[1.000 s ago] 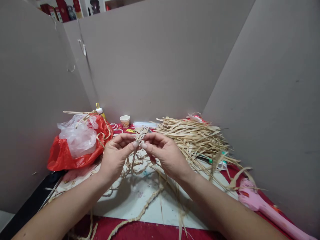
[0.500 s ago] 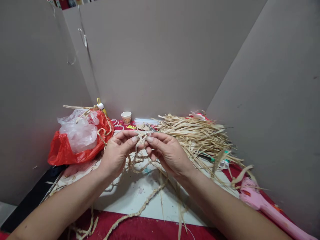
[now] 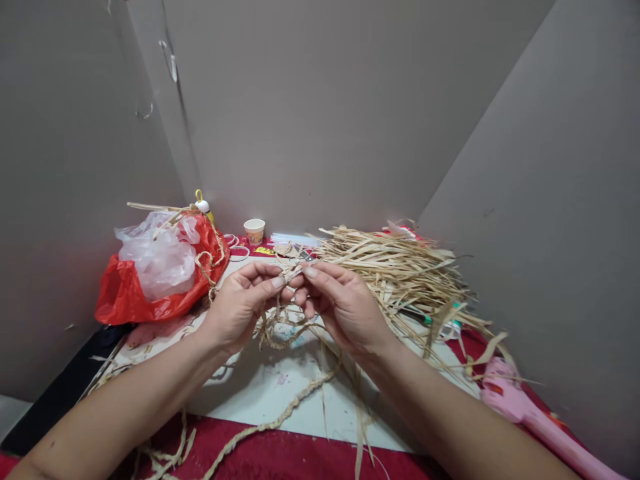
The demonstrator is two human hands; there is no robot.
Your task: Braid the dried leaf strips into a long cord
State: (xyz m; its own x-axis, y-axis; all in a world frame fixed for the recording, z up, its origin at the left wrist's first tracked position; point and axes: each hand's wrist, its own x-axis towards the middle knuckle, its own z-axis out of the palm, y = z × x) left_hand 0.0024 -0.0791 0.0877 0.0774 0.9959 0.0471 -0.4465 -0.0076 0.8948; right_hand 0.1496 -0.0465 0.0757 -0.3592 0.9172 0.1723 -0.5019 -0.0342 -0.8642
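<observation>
My left hand [image 3: 247, 293] pinches a small bunch of pale straw strands [image 3: 291, 271] between thumb and forefinger. Close beside it, my right hand [image 3: 340, 297] is closed on the same strands, thumb on top. Both hands are held above a white board [image 3: 260, 390]. From under the fingers a braided straw cord [image 3: 295, 402] loops down, crosses the board and runs over its front edge. More tangled cord hangs just behind and below the fingertips, partly hidden by the hands.
A heap of dry straw strips [image 3: 400, 263] lies at the right back. Red and clear plastic bags [image 3: 160, 267] sit on the left, near a paper cup [image 3: 255, 231] and a yellow-topped bottle [image 3: 203, 205]. A pink glue gun-like tool [image 3: 530, 407] lies far right. Grey panels [image 3: 310, 120] enclose the table.
Both hands have shifted slightly to the right in view, and the strands between the fingertips lie at a different angle. Both hands keep hold of them.
</observation>
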